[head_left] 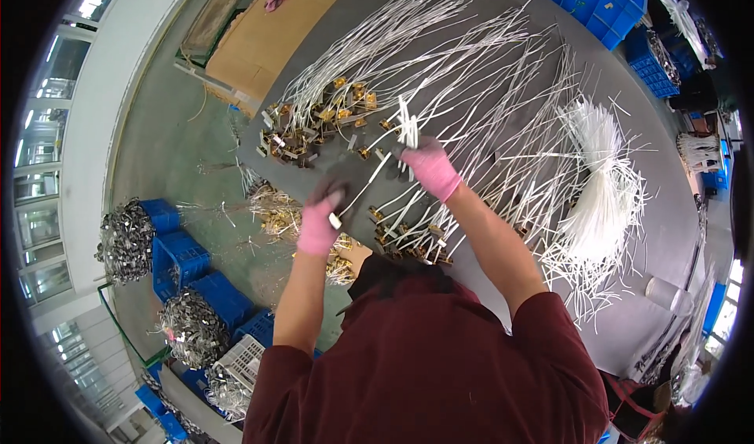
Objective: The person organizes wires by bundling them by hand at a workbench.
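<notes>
Pink gloves with dark fingers cover both hands. My left hand [320, 218] is closed around a small part whose white block end [335, 221] sticks out; the rest is hidden by the fingers. From it a thin wire with a white sleeve [379, 170] runs up toward my right hand. A bunch of short white tubes [408, 123] is gripped in my right hand [428, 169], just above the table. Brass-coloured metal parts with white wires [318, 126] lie in a heap beyond my hands. A second group of brass-coloured parts [408, 238] sits at the near edge.
Long white wires [487, 75] spread over the grey table [644, 208]. A large tied bundle of white tubes [601, 181] lies at the right, near a white cylinder [666, 295]. Blue crates [179, 263] with metal parts stand on the floor at left; a blue bin [589, 4] stands far right.
</notes>
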A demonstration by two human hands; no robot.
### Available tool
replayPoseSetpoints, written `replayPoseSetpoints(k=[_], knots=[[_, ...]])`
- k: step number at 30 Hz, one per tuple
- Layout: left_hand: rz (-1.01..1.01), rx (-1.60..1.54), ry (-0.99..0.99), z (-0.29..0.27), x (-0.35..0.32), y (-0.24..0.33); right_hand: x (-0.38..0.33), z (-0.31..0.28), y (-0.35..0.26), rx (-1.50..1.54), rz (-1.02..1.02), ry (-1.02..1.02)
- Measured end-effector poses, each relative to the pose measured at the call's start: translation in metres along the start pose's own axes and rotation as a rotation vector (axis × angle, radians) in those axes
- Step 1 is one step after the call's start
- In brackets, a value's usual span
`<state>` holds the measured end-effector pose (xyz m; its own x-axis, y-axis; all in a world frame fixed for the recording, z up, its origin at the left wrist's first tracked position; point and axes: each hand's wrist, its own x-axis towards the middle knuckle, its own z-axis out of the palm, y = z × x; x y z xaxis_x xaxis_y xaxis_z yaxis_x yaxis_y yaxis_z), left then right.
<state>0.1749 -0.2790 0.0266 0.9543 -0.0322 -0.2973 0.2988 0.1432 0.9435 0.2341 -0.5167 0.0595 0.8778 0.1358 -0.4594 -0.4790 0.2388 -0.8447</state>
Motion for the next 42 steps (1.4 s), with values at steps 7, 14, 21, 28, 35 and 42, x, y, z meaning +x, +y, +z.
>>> replayPoseSetpoints(k=[7,14,21,28,35,42], knots=[[-0.032,-0.400,0.132,0.071,0.063,0.003,0.004,0.007,-0.001,0.089,0.037,-0.010],[0.436,0.398,0.475,0.077,0.101,-0.015,0.060,-0.067,0.033,-0.931,-0.553,0.208],[0.038,0.764,0.316,0.011,0.141,-0.037,0.057,-0.035,0.000,-0.351,0.066,0.269],[0.205,0.497,0.140,0.002,0.099,-0.020,0.053,0.005,0.030,-0.132,-0.018,0.027],[0.333,0.811,0.238,-0.037,-0.013,-0.024,0.100,0.025,0.070,-0.157,0.019,0.154],[-0.256,0.106,0.053,-0.135,-0.172,-0.051,0.084,0.037,0.026,0.298,0.232,0.304]])
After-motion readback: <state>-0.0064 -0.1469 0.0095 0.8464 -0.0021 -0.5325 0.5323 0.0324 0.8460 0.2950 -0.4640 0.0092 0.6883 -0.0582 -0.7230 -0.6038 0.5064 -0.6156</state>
